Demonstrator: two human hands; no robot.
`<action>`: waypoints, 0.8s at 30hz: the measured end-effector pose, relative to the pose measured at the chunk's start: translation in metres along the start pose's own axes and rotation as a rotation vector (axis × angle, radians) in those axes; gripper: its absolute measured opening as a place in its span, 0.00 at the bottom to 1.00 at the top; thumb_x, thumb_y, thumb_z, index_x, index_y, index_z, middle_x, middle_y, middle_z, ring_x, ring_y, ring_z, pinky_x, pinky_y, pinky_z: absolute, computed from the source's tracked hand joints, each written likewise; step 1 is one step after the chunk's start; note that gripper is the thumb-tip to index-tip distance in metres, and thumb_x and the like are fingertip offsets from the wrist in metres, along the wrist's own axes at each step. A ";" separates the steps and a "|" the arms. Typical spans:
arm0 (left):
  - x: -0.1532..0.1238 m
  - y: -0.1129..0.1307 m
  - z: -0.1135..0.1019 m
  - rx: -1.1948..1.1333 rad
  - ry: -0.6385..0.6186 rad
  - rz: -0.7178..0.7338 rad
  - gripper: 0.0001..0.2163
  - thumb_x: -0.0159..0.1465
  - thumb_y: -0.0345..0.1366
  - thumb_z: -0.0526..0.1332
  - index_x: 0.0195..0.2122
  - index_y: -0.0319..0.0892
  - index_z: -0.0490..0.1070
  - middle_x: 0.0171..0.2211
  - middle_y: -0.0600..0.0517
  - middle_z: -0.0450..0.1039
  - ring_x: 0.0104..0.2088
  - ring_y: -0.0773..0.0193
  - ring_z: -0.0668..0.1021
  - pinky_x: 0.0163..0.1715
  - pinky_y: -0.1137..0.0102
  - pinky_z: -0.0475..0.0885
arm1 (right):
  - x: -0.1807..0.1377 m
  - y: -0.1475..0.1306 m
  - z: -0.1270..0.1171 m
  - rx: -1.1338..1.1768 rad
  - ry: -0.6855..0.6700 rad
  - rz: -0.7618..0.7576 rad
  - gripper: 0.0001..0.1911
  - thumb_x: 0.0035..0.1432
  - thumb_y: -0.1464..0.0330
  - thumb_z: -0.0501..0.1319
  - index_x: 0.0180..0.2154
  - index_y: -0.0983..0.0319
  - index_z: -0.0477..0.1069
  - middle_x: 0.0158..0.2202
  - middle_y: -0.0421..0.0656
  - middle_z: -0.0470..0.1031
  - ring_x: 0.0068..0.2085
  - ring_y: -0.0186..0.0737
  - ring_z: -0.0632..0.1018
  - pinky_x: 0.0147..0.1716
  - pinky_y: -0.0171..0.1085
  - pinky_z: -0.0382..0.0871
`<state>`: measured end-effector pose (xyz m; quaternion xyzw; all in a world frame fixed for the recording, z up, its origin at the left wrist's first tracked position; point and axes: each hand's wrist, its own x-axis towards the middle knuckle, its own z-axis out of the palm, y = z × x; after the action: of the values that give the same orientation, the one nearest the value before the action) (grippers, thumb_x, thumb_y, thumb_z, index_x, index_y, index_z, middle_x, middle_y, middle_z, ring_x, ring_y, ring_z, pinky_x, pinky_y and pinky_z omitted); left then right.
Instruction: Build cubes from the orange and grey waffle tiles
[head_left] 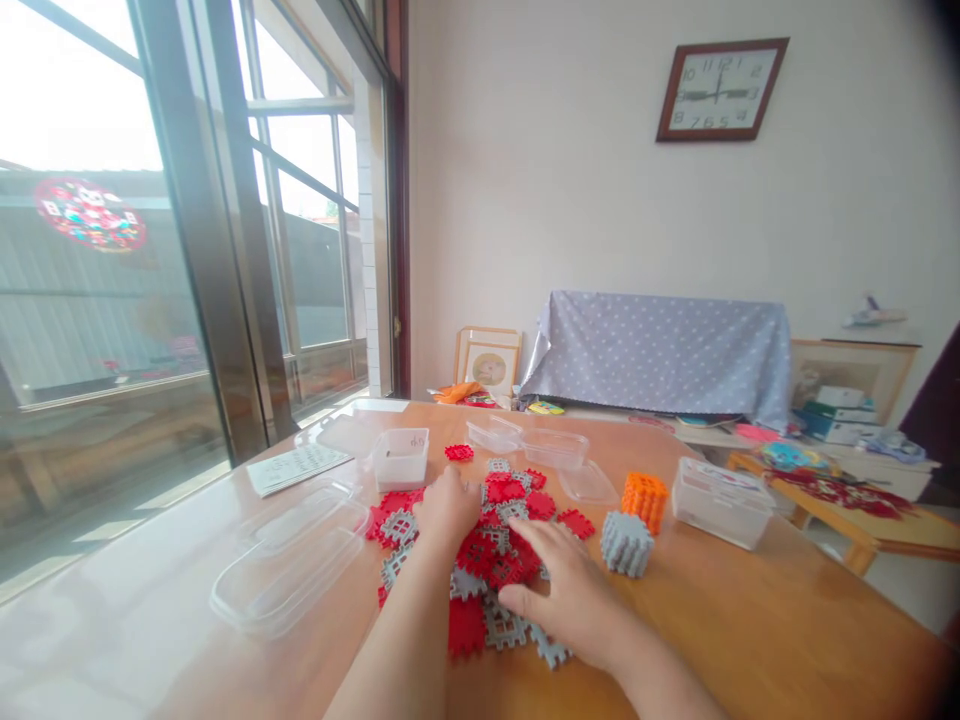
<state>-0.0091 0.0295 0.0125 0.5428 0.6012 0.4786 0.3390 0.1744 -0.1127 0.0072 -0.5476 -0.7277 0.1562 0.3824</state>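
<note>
A pile of flat red and grey interlocking tiles lies on the wooden table. My left hand rests on the pile's left side, fingers curled down onto the tiles; what they grip is hidden. My right hand lies flat over the pile's near right part, fingers stretched toward the left. Right of the pile stand a grey cube built of tiles and an orange cube behind it. A lone red tile lies farther back.
Clear plastic lids lie at the left, a small clear tub and a paper sheet behind them. More clear containers sit at the back, a lidded box at the right. Windows run along the left.
</note>
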 end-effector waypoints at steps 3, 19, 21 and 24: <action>0.001 -0.002 0.008 -0.061 -0.084 0.022 0.10 0.48 0.38 0.69 0.29 0.45 0.70 0.40 0.41 0.79 0.56 0.40 0.72 0.55 0.56 0.60 | -0.003 0.003 0.011 -0.048 -0.090 0.003 0.42 0.46 0.54 0.73 0.63 0.47 0.66 0.64 0.45 0.68 0.63 0.59 0.66 0.63 0.54 0.56; 0.000 0.016 0.007 -0.707 -0.329 -0.246 0.19 0.64 0.51 0.59 0.43 0.39 0.72 0.45 0.40 0.77 0.41 0.57 0.81 0.43 0.64 0.74 | 0.006 0.018 0.026 -0.097 -0.005 -0.028 0.23 0.57 0.69 0.60 0.55 0.54 0.75 0.51 0.46 0.77 0.54 0.53 0.73 0.57 0.49 0.65; 0.005 0.012 0.007 -0.597 -0.163 -0.199 0.19 0.63 0.51 0.58 0.43 0.39 0.72 0.44 0.41 0.77 0.42 0.57 0.80 0.42 0.64 0.73 | 0.006 0.018 0.025 -0.109 -0.002 -0.027 0.23 0.58 0.68 0.60 0.55 0.54 0.75 0.52 0.46 0.77 0.54 0.52 0.74 0.56 0.48 0.65; 0.014 0.004 0.005 -0.473 0.037 -0.159 0.17 0.62 0.49 0.56 0.42 0.41 0.71 0.44 0.43 0.76 0.44 0.56 0.78 0.43 0.63 0.71 | 0.007 0.019 0.025 -0.125 -0.006 -0.016 0.22 0.59 0.68 0.60 0.55 0.56 0.75 0.52 0.47 0.76 0.54 0.50 0.74 0.56 0.46 0.66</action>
<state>-0.0061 0.0438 0.0160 0.3906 0.5192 0.5878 0.4821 0.1686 -0.0944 -0.0185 -0.5641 -0.7415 0.1091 0.3465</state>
